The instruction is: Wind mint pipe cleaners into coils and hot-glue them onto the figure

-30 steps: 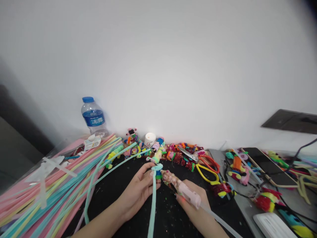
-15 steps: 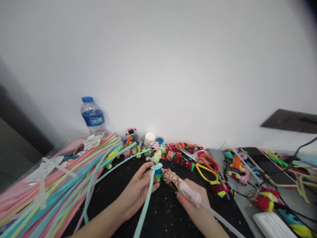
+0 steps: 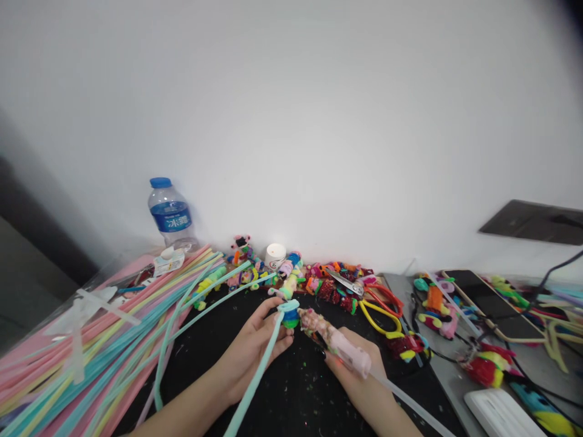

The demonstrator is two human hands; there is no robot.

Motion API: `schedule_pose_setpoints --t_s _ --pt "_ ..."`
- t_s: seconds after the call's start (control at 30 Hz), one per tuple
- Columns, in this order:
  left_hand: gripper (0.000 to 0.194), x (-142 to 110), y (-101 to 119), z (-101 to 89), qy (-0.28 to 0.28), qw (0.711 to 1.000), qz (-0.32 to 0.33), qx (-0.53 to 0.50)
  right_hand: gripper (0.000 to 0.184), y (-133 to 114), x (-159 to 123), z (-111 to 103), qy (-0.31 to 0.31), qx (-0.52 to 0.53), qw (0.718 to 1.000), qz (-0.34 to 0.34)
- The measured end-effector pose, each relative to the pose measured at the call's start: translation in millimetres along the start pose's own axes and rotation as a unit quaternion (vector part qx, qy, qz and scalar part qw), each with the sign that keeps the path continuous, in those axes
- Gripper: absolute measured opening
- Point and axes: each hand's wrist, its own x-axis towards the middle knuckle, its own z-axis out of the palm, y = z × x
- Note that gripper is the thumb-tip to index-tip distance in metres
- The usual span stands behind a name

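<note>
My left hand (image 3: 252,346) pinches a small pipe-cleaner figure (image 3: 290,318) with a blue and green body. A mint pipe cleaner (image 3: 262,367) loops around its top, and the long loose end trails down toward me. My right hand (image 3: 359,376) is closed around a pink hot glue gun (image 3: 341,347). Its front is crusted and speckled, and a clear glue stick (image 3: 410,403) sticks out of its back. The nozzle points at the figure's right side, very near it; whether they touch I cannot tell.
Bundled pastel pipe cleaners (image 3: 132,328) cover the left side beside a water bottle (image 3: 170,212). Finished figures (image 3: 337,291), a white cup (image 3: 276,256) and scissors (image 3: 380,315) line the wall. A phone (image 3: 492,303), cables and a white box (image 3: 501,416) lie right on the black table (image 3: 314,400).
The loose end of the mint pipe cleaner has swung to the left. The glue gun's nozzle has drawn slightly away from the figure, showing more of its blue and green body.
</note>
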Motion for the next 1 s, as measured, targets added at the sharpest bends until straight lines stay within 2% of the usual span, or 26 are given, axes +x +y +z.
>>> schedule_pose_setpoints --t_s 0.33,0.67,0.87,1.0 --pt "0.044 -4 4 8.1 0.027 1.000 -0.002 -0.003 0.026 -2 0 0 0.002 -0.024 1.000 0.007" --pt "0.038 -4 5 8.8 0.030 1.000 0.000 -0.001 0.025 1 -1 1 0.016 -0.037 0.999 0.002" --pt "0.038 2 3 1.9 0.062 0.997 0.054 0.004 0.005 3 1 -3 0.010 -0.105 0.994 0.001" --pt "0.032 5 1 -3.9 0.068 0.993 0.088 0.029 0.028 3 3 -3 -0.013 -0.185 0.982 -0.040"
